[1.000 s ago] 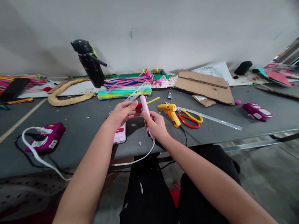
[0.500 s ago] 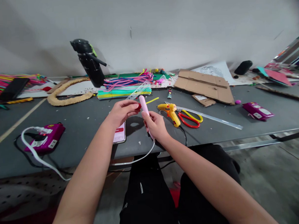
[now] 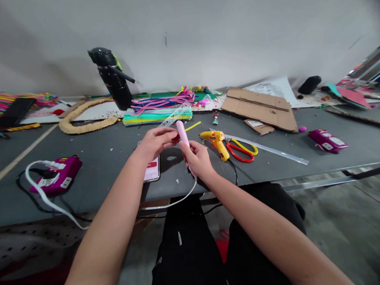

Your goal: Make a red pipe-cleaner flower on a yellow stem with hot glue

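Observation:
My right hand (image 3: 198,159) is wrapped round a pink pen-shaped tool (image 3: 182,133) whose white cable (image 3: 170,203) hangs off the table edge. The tool points up and away from me. My left hand (image 3: 155,142) pinches a small red piece (image 3: 176,137) against the tool's side. A clear plastic ruler (image 3: 175,115) shows just behind the fingers; I cannot tell whether the left hand holds it too. Under the left wrist lies a phone (image 3: 152,169) with a lit screen.
On the grey table (image 3: 109,175) lie a yellow glue gun (image 3: 217,143), red-and-yellow scissors (image 3: 242,150), a long metal ruler (image 3: 268,148), cardboard sheets (image 3: 260,108), bundled pipe cleaners (image 3: 159,110), a black bottle (image 3: 113,80), a rope loop (image 3: 82,118) and two magenta devices (image 3: 57,175) (image 3: 327,139).
The left hand's fingers have closed a little more on the red piece against the pink tool. The hands stay in the same place.

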A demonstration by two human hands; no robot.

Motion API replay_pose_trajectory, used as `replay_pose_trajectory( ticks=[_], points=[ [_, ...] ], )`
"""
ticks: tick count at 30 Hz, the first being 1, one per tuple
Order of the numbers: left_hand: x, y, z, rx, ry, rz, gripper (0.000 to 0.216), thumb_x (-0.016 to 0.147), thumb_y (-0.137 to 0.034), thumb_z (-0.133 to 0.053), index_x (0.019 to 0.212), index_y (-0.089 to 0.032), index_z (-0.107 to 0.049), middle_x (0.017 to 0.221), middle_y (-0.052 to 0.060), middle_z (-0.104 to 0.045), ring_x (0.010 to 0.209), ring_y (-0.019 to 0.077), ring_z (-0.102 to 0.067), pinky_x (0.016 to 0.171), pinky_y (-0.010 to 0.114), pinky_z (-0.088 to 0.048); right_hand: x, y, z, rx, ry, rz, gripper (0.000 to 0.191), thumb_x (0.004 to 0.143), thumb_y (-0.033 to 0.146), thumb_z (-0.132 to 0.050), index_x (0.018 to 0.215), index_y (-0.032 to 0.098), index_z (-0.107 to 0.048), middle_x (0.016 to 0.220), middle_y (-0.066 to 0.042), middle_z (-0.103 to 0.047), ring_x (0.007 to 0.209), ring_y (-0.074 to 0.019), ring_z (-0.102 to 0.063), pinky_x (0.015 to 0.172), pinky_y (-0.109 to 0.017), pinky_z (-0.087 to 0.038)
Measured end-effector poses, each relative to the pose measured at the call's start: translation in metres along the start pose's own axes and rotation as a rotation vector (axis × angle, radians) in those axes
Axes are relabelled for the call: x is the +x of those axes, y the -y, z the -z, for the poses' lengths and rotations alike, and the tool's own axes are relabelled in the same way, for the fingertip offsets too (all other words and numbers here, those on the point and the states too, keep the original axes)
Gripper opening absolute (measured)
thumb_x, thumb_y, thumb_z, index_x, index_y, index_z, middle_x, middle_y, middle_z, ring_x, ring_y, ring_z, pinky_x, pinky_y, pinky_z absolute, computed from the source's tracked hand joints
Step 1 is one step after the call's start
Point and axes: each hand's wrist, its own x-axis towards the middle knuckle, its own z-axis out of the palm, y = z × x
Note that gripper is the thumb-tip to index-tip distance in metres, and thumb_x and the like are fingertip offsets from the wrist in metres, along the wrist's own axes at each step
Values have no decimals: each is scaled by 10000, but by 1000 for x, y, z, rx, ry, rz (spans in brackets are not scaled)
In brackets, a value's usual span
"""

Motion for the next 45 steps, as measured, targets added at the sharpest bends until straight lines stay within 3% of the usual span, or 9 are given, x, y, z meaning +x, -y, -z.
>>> replay_pose_trajectory(
  ticks=[9,16,23,45],
  points=[
    [1,-3,5,26,-22,-32,292,620,-298,-932,847,-169,-801,840,53,-774,779,169,-733,786,313,-602,-2,3,0,90,-4,-17,451,912,628,-594,747,210,-554,555,52,-501,414,-98,-475,400,-230,-342],
    [4,-10,19,27,-152,-43,278,609,-260,-920,842,-170,-799,788,35,-764,733,128,-717,705,229,-574,-1,6,1,155,-44,-53,446,903,626,-609,758,208,-552,572,56,-491,410,-91,-471,379,-226,-333],
    [6,-12,27,29,-251,-44,280,590,-275,-922,824,-189,-795,797,37,-771,753,137,-723,694,222,-569,0,5,1,225,-88,-76,450,893,627,-624,755,207,-542,581,54,-494,413,-80,-458,386,-218,-352],
    [10,-12,29,50,-300,-63,259,611,-263,-904,828,-180,-789,786,35,-759,733,127,-701,663,203,-551,1,4,0,283,-84,-96,466,874,646,-637,759,205,-537,579,62,-492,409,-68,-445,386,-206,-345]
  ],
)
